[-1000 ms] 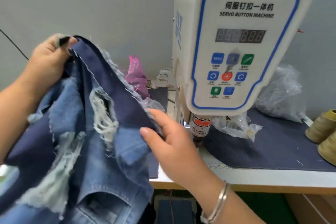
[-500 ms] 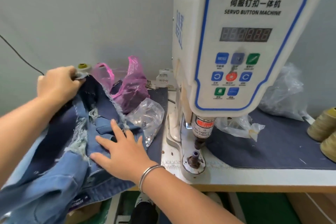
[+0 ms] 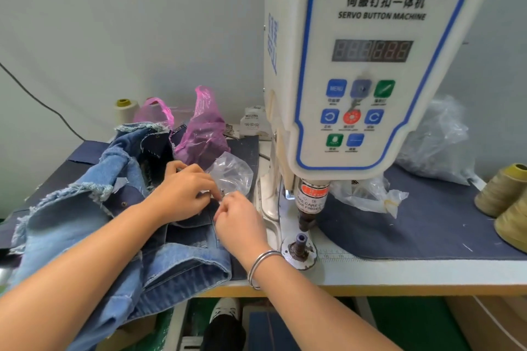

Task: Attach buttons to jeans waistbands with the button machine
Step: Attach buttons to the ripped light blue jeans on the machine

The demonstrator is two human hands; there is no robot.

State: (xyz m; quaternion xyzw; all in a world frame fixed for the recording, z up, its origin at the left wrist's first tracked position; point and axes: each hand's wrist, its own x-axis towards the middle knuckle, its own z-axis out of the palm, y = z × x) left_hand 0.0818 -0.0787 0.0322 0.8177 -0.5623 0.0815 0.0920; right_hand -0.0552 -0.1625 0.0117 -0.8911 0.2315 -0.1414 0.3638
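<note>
A: Change? Jeans (image 3: 119, 225), earlier lifted, are now lying on the counter (image 3: 399, 271), left of the button machine (image 3: 368, 65).

B: Left hand (image 3: 182, 194) and right hand (image 3: 239, 222) are meeting, fingers pinching the waistband edge; likely positioning next.

left hand (image 3: 182, 194), right hand (image 3: 239, 222) side by side, fingers curled

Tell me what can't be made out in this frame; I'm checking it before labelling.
- Whatever the right hand and left hand pinch: hidden by fingers, head view.
- Jeans waistband: bunched folds hide it.
- Button machine display digits: blurred.
- Lower die: too small to tell whether it is loaded.
- Thread cones: cut by the right edge.
</note>
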